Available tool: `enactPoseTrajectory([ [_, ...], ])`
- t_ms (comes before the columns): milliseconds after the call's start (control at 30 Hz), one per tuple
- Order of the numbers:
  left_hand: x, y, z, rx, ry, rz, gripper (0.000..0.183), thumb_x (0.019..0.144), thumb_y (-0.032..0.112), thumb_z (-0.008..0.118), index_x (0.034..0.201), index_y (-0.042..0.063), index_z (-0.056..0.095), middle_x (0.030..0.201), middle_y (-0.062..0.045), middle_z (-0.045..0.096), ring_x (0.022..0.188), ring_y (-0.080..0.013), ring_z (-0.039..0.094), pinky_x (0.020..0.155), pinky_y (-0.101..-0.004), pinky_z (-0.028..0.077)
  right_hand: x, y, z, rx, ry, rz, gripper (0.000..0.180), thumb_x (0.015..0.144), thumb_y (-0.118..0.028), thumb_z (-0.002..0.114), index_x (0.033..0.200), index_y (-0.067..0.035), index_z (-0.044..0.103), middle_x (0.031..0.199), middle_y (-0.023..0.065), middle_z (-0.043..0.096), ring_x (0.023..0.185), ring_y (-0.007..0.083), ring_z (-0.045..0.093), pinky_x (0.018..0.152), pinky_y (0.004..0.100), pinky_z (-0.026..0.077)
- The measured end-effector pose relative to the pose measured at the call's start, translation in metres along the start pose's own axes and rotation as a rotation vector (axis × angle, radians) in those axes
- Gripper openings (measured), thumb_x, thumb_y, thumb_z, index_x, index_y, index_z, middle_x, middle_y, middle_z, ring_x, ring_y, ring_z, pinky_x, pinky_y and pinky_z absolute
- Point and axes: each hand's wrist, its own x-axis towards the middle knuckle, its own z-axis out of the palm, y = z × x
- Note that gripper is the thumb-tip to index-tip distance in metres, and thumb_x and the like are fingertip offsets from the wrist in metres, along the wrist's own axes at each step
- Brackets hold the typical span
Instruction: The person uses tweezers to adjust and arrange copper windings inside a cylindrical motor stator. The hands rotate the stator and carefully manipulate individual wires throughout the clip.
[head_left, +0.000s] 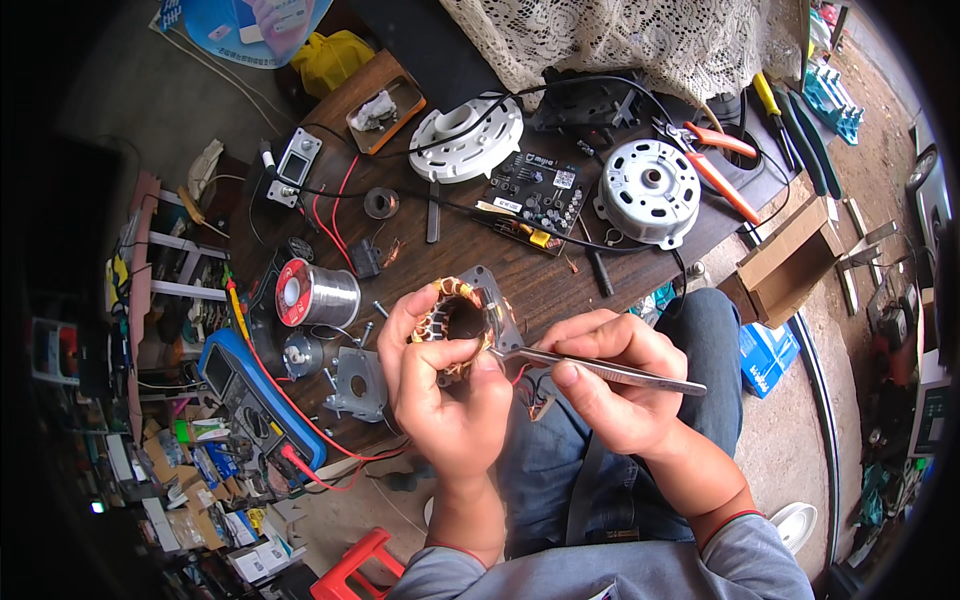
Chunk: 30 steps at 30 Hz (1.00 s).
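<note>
My left hand (450, 416) holds up a ring-shaped motor stator (451, 287) with copper windings, its fingers and thumb around the rim. In my right hand (626, 375) are metal tweezers (667, 379), gripped between thumb and fingers. Their tip meets the stator's edge near my left thumb; the exact contact is too small to tell. Thin wires with a pale connector (541, 409) hang below. Behind the stator a grey metal plate (487, 296) lies on the dark wooden table (420, 259). A second metal bracket (358, 384) sits left of my left hand.
A solder spool (322, 294) and a blue multimeter (262, 409) are to the left. Farther back lie a white plastic disc (480, 124), a circuit board (529, 202), a round metal motor cover (651, 191) and orange-handled cutters (720, 176). A black cable (457, 205) crosses the table.
</note>
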Motion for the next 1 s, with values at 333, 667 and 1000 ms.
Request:
enactPoseTrajectory([
  [333, -0.0005, -0.0012, 0.0009, -0.006, 0.004, -0.003, 0.013, 0.078, 0.004, 0.070, 0.088, 0.001, 0.061, 0.134, -0.025, 0.058, 0.125, -0.0363, 0.058, 0.106, -0.0454, 0.048, 0.0001, -0.0067, -0.0024, -0.011, -0.056, 0.066, 0.015, 0.092, -0.001, 0.073, 0.093, 0.005, 0.059, 0.099, 0.0257, 0.074, 0.088, 0.0223, 0.071, 0.079, 0.0356, 0.059],
  [667, -0.0004, -0.0012, 0.0005, -0.005, 0.005, -0.004, 0.013, 0.078, 0.005, 0.070, 0.087, 0.001, 0.061, 0.134, -0.025, 0.058, 0.124, -0.0368, 0.058, 0.106, -0.0464, 0.047, -0.0012, -0.0065, -0.0008, -0.016, -0.041, 0.067, 0.013, 0.092, 0.000, 0.072, 0.092, 0.004, 0.059, 0.099, 0.0252, 0.074, 0.088, 0.0215, 0.071, 0.078, 0.0344, 0.058],
  [1000, 0.0010, -0.0020, 0.0001, -0.002, -0.003, 0.018, 0.013, 0.077, 0.003, 0.069, 0.087, 0.001, 0.061, 0.134, -0.026, 0.058, 0.125, -0.0367, 0.058, 0.106, -0.0461, 0.048, 0.0012, -0.0071, -0.0070, 0.094, 0.039, 0.080, 0.015, 0.090, 0.000, 0.075, 0.095, 0.006, 0.062, 0.095, 0.0228, 0.074, 0.082, 0.0226, 0.072, 0.072, 0.0337, 0.058],
])
